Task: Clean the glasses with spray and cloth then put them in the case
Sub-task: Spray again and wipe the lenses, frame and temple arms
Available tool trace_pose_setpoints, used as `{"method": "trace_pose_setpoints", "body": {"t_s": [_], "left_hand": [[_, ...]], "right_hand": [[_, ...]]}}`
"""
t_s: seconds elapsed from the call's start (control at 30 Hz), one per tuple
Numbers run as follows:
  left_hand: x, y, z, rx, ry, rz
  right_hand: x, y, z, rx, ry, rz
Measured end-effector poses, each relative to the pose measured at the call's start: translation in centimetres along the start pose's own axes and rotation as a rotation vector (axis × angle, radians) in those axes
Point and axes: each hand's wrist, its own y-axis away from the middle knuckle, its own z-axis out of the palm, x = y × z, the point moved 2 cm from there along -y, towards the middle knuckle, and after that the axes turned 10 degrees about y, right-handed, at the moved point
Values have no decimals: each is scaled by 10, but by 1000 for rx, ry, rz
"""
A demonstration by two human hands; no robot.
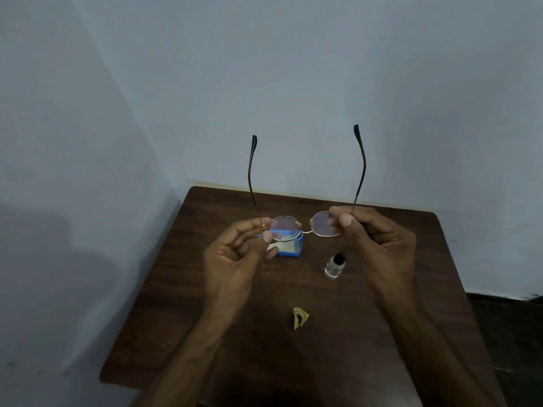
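Observation:
Round metal-framed glasses [305, 227] hang in the air above the table, temples unfolded and pointing up and away. My left hand [235, 257] pinches the frame at its left hinge. My right hand [379, 242] pinches the right hinge, thumb over the lens rim. Behind the left lens sits the open blue case [289, 250] on the table. A small clear spray bottle [334, 265] with a black cap stands to the case's right. A crumpled yellow cloth [300, 318] lies nearer to me, between my forearms.
The dark wooden table [191, 289] stands in a corner, with pale walls behind it and to the left. Its right edge borders a dark floor strip [505, 318].

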Motion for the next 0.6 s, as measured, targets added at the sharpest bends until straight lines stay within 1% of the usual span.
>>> {"method": "trace_pose_setpoints", "body": {"t_s": [0.13, 0.3, 0.4, 0.47, 0.53, 0.6], "left_hand": [[-11, 0, 5, 32, 16, -45], [-23, -1, 7, 117, 22, -72], [-29, -1, 6, 143, 33, -86], [-32, -1, 4, 162, 30, -94], [-34, -2, 3, 178, 26, -97], [-36, -2, 4, 186, 20, -102]], "right_hand": [[8, 1, -4, -5, -1, 21], [11, -1, -13, -78, 1, 54], [29, -4, -22, -77, 15, 78], [59, -2, -27, -50, 121, 93], [102, 4, -30, -37, 282, 118], [148, 15, -31, -79, 441, 153]]}}
